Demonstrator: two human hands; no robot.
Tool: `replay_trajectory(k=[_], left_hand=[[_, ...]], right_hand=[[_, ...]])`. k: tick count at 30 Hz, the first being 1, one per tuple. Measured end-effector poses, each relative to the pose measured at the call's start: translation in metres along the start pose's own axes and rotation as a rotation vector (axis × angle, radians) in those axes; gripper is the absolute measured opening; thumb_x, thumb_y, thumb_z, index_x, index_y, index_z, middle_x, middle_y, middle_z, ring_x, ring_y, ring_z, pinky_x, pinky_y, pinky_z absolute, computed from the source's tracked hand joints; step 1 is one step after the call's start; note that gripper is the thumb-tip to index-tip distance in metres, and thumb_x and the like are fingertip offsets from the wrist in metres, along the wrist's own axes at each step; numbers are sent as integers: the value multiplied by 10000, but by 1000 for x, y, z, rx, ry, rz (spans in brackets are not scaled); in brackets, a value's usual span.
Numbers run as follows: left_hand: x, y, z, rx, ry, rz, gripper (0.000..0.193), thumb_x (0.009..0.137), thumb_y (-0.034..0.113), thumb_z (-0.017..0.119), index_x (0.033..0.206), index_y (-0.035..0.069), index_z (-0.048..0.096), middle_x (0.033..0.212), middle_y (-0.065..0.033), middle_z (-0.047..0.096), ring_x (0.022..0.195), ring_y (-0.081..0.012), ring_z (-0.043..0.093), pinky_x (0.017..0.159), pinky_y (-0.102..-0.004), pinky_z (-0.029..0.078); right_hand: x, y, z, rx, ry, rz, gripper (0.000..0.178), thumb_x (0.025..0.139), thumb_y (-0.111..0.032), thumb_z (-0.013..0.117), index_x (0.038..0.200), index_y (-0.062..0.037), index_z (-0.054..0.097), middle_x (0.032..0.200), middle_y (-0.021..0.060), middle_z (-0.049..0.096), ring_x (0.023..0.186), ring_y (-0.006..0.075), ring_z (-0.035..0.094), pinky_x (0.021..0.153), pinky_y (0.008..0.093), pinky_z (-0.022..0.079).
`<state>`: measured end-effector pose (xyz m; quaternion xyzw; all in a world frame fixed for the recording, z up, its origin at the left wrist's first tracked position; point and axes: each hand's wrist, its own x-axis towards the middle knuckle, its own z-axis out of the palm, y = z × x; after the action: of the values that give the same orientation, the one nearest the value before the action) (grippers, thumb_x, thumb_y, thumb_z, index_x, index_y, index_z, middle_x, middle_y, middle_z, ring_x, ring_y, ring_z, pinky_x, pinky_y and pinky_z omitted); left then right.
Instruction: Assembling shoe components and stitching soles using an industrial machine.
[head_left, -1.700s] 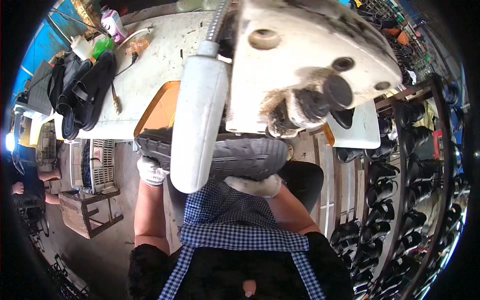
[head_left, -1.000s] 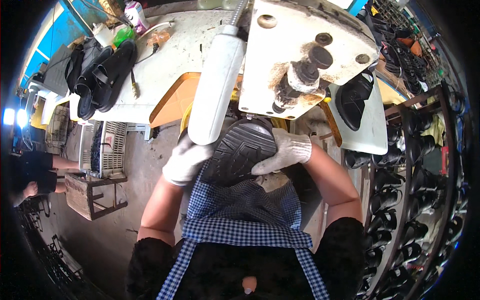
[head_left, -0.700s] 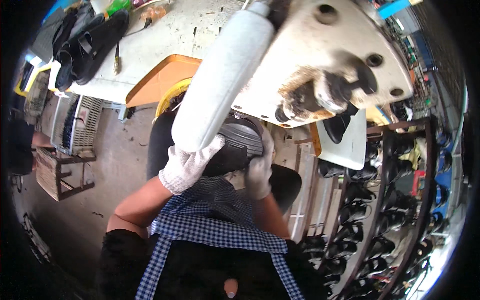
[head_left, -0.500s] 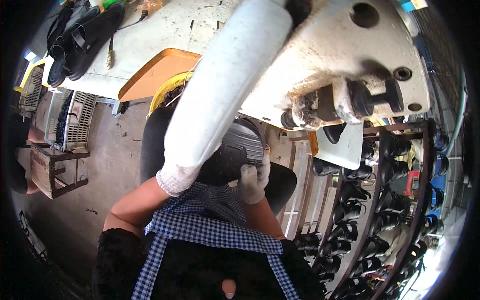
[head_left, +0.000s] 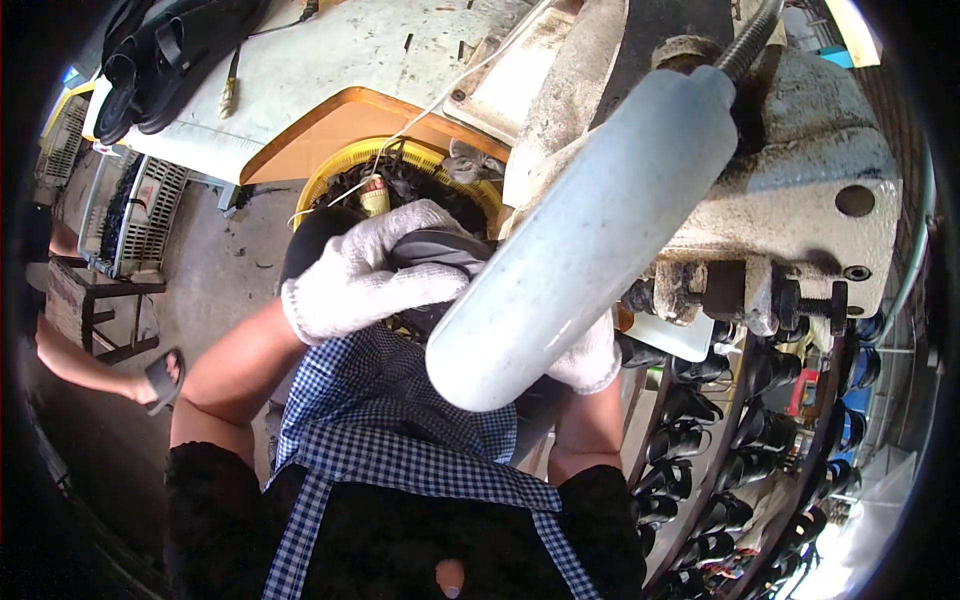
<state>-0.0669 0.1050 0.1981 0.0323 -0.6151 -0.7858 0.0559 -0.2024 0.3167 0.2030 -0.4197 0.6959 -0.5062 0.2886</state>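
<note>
My left hand (head_left: pixel 365 275), in a white knit glove, grips a black shoe sole (head_left: pixel 440 248) above my lap, thumb on the near side and fingers on the far side. The rest of that footwear is hidden, so I cannot tell whether an upper is attached. A long grey-white lamp head (head_left: pixel 580 240) hangs across the view and covers much of the work. Beyond its lower right side shows part of my gloved right hand (head_left: pixel 590 360), its fingers out of sight behind the lamp.
Ahead are a yellow basket (head_left: pixel 345 155) of dark scraps and a white machine (head_left: pixel 790 225) with bolts. Black sandals (head_left: pixel 165 75) lie on the worktable (head_left: pixel 340 60). A shoe rack (head_left: pixel 720 420) stands right; at left are a wooden stool (head_left: pixel 75 300) and another person's leg (head_left: pixel 90 362).
My left hand has come out from behind the lamp, holding the sole farther forward. My right hand has moved right and gone partly behind the lamp. Another person's foot now shows at left.
</note>
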Motion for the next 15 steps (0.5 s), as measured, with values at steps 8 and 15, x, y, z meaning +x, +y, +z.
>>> replay_trajectory(k=[8, 15], left_hand=[[-5, 2, 11, 59, 141, 97, 404, 811, 220, 769, 1102, -25, 631, 1037, -72, 662, 923, -122, 622, 859, -281, 498], [-12, -25, 17, -116, 309, 0, 426, 773, 195, 764, 1122, -10, 628, 1042, -80, 667, 930, -148, 617, 849, -293, 488]], right_hand=[[-16, 19, -25, 244, 41, -180, 565, 858, -182, 667, 1342, 4, 440, 1305, 176, 526, 1167, 284, 539, 1012, 422, 432], [-8, 35, -50, 436, 81, -306, 568, 894, -235, 622, 1373, -18, 406, 1339, 150, 501, 1210, 263, 499, 1045, 417, 400]])
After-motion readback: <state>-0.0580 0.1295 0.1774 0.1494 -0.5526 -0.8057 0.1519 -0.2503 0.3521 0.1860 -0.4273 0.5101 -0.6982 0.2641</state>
